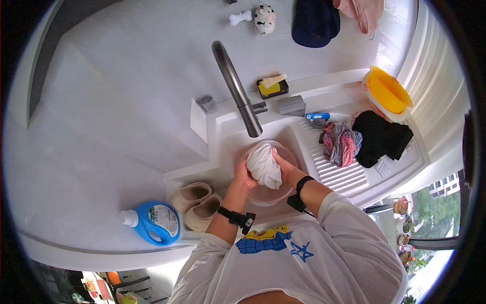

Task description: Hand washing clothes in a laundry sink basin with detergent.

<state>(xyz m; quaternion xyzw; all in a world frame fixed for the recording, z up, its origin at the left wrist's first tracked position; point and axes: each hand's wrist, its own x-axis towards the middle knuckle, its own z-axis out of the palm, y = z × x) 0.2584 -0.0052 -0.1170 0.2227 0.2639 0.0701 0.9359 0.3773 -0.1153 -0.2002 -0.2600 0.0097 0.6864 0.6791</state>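
Observation:
A bunched white cloth [264,167] is gripped between my two hands over a pinkish translucent basin [262,198]. My left hand [245,176] presses on the cloth's left side, and my right hand [283,167] holds it from the right. The basin stands in the white sink [233,138], and the cloth hides much of its inside. Just beyond the cloth is the spout end of a dark metal faucet [237,85].
Right of the sink, a ribbed washboard [341,176] bears a crumpled pink-and-grey cloth [341,144], beside a black garment [379,136]. Yellow basin [391,91] stands behind. A scrub brush [291,105] and soap box [272,87] sit by the faucet. Clogs [197,205] and a blue detergent bottle [157,222] are left.

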